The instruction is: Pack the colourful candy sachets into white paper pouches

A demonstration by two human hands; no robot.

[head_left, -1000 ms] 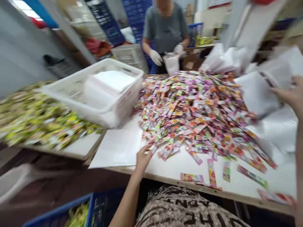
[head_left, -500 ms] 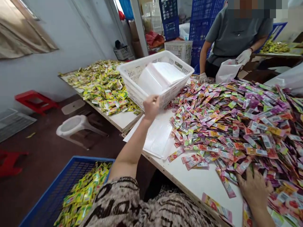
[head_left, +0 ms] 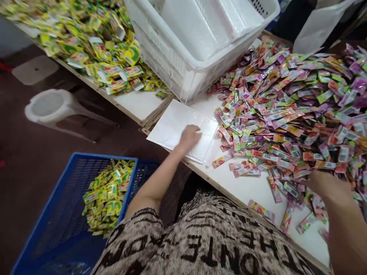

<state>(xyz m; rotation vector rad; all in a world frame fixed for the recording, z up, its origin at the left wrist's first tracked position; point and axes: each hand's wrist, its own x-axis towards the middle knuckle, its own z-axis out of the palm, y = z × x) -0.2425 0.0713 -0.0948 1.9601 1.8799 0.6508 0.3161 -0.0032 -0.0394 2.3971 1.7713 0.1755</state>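
Observation:
My left hand [head_left: 189, 136] rests on a flat stack of clear plastic bags [head_left: 172, 124] at the near edge of the white table [head_left: 252, 189]; its fingers curl down onto the top bag. My right hand [head_left: 327, 186] is lower right, blurred, lying among the pink, green and purple sachets [head_left: 286, 103] heaped over the table. Its fingers are smeared by motion. A white plastic basket [head_left: 183, 72] holding more clear bags stands just behind the bag stack.
Yellow-green sachets [head_left: 94, 46] cover a second table at upper left. A blue crate [head_left: 65, 214] with yellow-green sachets sits on the floor at lower left. A white stool [head_left: 48, 107] stands on the dark floor. A white bag [head_left: 318, 26] shows at upper right.
My left hand came down from the basket's rim onto the bag stack. The view tilted downward, so the co-worker is out of frame. My right hand stayed among the sachets.

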